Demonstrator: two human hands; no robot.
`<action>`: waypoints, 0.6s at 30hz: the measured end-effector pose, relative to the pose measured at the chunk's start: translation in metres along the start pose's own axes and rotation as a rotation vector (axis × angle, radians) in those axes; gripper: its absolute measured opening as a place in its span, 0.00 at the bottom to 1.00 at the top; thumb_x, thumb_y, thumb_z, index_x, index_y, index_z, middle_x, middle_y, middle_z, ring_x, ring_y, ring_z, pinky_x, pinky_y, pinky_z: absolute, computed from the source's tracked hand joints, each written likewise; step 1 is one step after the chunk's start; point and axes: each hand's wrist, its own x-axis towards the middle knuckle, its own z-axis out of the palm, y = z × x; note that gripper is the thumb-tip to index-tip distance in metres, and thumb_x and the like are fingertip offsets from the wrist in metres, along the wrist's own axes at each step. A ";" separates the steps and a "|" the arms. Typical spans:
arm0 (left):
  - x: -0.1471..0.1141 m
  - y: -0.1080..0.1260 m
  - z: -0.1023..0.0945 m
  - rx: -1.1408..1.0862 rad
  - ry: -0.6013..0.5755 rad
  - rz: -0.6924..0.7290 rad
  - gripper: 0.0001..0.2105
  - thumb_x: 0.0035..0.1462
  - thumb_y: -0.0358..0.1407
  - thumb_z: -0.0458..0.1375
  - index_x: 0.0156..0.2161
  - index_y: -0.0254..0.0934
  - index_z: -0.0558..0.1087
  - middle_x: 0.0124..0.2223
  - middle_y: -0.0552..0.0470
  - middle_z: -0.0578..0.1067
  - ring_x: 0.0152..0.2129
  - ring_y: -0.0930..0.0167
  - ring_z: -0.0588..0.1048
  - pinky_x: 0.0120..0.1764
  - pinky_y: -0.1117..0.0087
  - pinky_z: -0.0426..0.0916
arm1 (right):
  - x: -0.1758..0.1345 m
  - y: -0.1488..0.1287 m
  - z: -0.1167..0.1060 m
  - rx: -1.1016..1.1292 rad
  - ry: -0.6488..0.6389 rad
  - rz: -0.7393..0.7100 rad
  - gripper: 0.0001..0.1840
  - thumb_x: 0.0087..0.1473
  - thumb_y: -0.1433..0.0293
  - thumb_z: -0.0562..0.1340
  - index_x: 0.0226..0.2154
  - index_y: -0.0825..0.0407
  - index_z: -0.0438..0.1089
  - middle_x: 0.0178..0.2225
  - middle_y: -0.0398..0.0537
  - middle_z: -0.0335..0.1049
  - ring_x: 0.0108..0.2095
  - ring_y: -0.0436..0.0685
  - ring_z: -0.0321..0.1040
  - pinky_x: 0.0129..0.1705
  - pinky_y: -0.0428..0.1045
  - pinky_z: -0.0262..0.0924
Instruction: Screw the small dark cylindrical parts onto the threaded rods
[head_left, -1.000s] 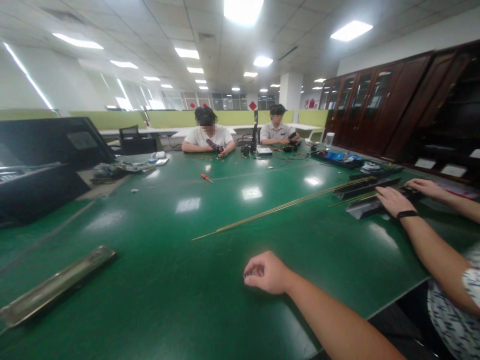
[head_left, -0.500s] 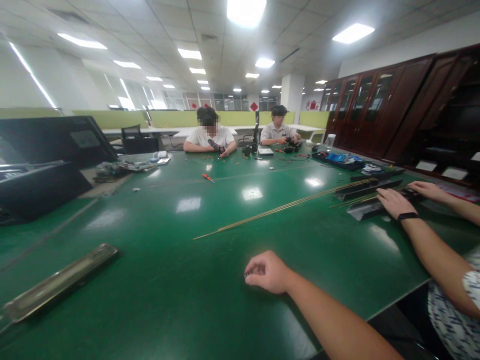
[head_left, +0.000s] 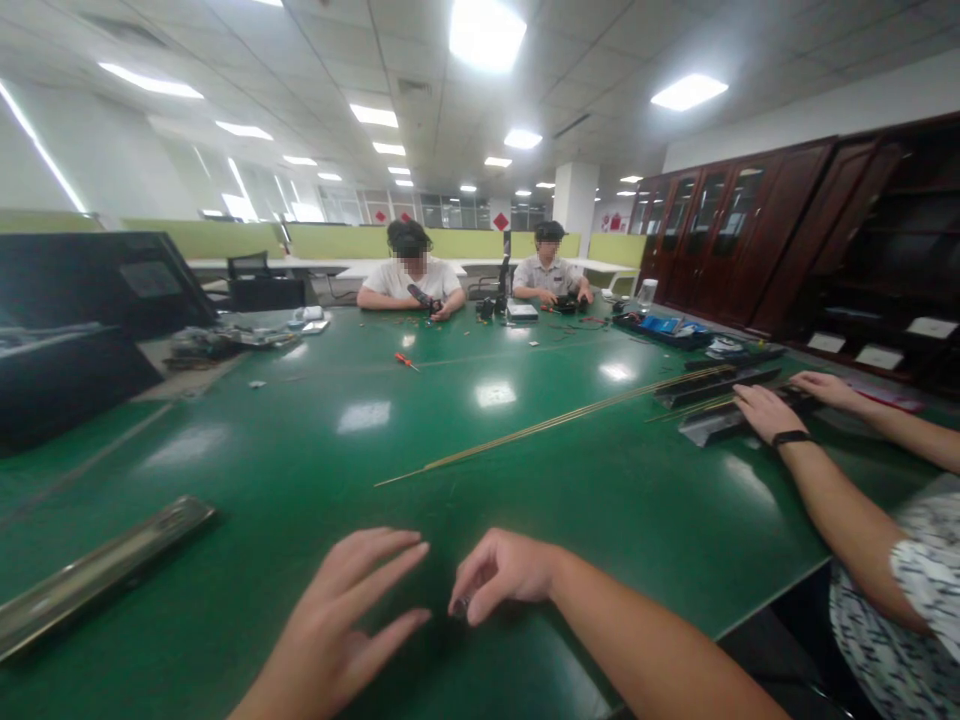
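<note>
My right hand [head_left: 506,578] is curled over the green table [head_left: 300,440], thumb and fingers closed on a small dark object [head_left: 460,606]. Most of that object is hidden by the fingers, so its kind is unclear. To its left, my left hand [head_left: 352,605] is open, its fingers stretched toward the right hand with a gap between them and nothing held. Beyond both hands lie several long thin brass-coloured rods [head_left: 525,433], slanting away to the right. A long metal strip-like housing [head_left: 105,570] rests at the left.
A co-worker's hands [head_left: 772,410] rest on dark metal channels [head_left: 709,425] at the right. Two people sit across the table, near a red screwdriver [head_left: 406,361]. A blue-filled tray [head_left: 664,328] stands at the far right, a large black panel [head_left: 112,280] at the left.
My left hand has come into view from below, open. My right hand has moved left and slightly nearer, still closed on the small object. The view has shifted slightly.
</note>
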 end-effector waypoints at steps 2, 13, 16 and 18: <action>0.020 0.015 0.022 -0.142 -0.055 0.087 0.19 0.61 0.40 0.64 0.57 0.49 0.73 0.55 0.50 0.76 0.53 0.64 0.74 0.53 0.64 0.74 | 0.003 0.002 -0.001 0.041 -0.020 0.017 0.33 0.19 0.57 0.82 0.30 0.60 0.79 0.28 0.45 0.74 0.29 0.51 0.67 0.37 0.49 0.60; 0.028 0.041 0.049 -0.567 0.080 0.032 0.11 0.65 0.32 0.60 0.50 0.44 0.77 0.42 0.51 0.83 0.43 0.71 0.78 0.47 0.72 0.78 | 0.007 0.011 -0.004 0.193 -0.047 0.054 0.30 0.16 0.62 0.82 0.26 0.59 0.76 0.27 0.43 0.73 0.29 0.50 0.67 0.39 0.49 0.60; 0.024 0.035 0.041 -0.516 0.097 -0.034 0.10 0.65 0.31 0.59 0.49 0.45 0.77 0.42 0.54 0.82 0.42 0.73 0.79 0.45 0.75 0.77 | 0.004 0.009 -0.005 0.207 -0.042 0.050 0.30 0.22 0.62 0.82 0.31 0.59 0.79 0.27 0.43 0.74 0.28 0.49 0.66 0.35 0.47 0.58; 0.014 0.022 0.027 -0.374 0.144 -0.151 0.11 0.63 0.33 0.61 0.50 0.45 0.77 0.44 0.54 0.82 0.41 0.72 0.80 0.46 0.76 0.77 | 0.002 0.006 -0.006 0.206 -0.050 0.045 0.30 0.27 0.62 0.81 0.36 0.60 0.80 0.27 0.44 0.74 0.27 0.48 0.66 0.33 0.46 0.57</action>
